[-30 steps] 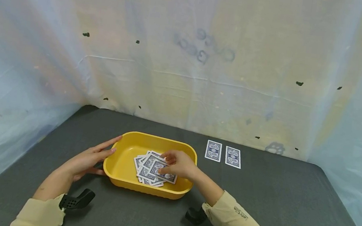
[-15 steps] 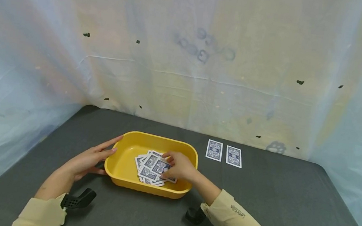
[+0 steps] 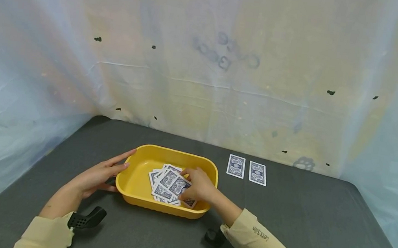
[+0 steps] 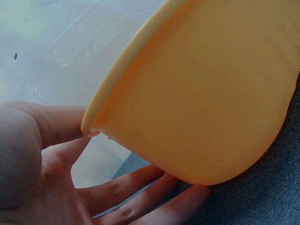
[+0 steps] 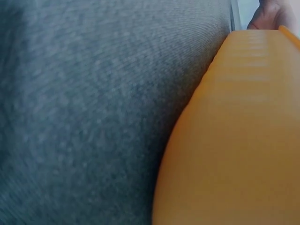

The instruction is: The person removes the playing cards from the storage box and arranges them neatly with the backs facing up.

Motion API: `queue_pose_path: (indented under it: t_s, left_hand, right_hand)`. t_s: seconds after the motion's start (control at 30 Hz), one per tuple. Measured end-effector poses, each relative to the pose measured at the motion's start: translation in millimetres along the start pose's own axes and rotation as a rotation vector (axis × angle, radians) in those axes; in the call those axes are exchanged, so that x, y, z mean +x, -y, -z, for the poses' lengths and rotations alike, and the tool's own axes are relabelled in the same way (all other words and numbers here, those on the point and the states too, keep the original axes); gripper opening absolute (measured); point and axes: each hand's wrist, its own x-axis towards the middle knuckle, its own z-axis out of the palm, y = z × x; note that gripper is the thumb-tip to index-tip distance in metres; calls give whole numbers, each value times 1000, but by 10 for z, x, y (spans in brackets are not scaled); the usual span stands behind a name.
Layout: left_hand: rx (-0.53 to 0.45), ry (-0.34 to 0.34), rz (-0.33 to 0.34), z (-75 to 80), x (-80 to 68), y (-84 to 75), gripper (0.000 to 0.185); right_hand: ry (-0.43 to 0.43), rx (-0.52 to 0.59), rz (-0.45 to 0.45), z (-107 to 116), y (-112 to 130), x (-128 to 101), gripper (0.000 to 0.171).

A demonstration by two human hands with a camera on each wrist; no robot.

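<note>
A yellow plastic tray (image 3: 160, 206) holds a loose pile of playing cards (image 3: 168, 177), their blue-and-white backs up. My left hand (image 3: 95, 177) is at the tray's left end, its fingers spread and fairly straight. In the left wrist view the thumb touches the rim and other fingers (image 4: 140, 197) touch the outer wall. My right hand (image 3: 199, 185) reaches over the tray's right side, thumb and fingers bent about a playing card (image 3: 179, 187) on top of the pile. It covers part of that card. The right wrist view shows only the tray's outer side (image 5: 243, 140) and the far hand.
Two playing cards (image 3: 236, 166) (image 3: 257, 173) lie face down side by side at the back, right of the tray. Everything stands on a dark grey cloth-covered table (image 3: 302, 217). Pale plastic sheeting (image 3: 258, 118) rises behind and at the sides.
My right hand has shifted slightly right, its thumb and fingers now around the top card, which has turned and uncovers another card's corner. The left hand and tray stay put.
</note>
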Motion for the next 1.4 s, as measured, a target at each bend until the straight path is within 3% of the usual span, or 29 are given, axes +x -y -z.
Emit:
queue_pose_path:
  t_s: [0.23,0.63,0.8,1.4]
  left_hand:
    - [-4,-3,6,-3,0,-4,67]
    - [-12,4,-4,-4,-14,-10,68]
    - [-13,5,-11,2,-15,-10,68]
    - [14,-21,-3,-27,9,6,66]
  right_hand:
    - [-63,-13,43,-2,12,-3,43]
    - [-37,119,73,111,24,-33,34]
    - [-73,160,90,176,11,-53,29]
    - [-321,398,-63,356,-166,-145,27]
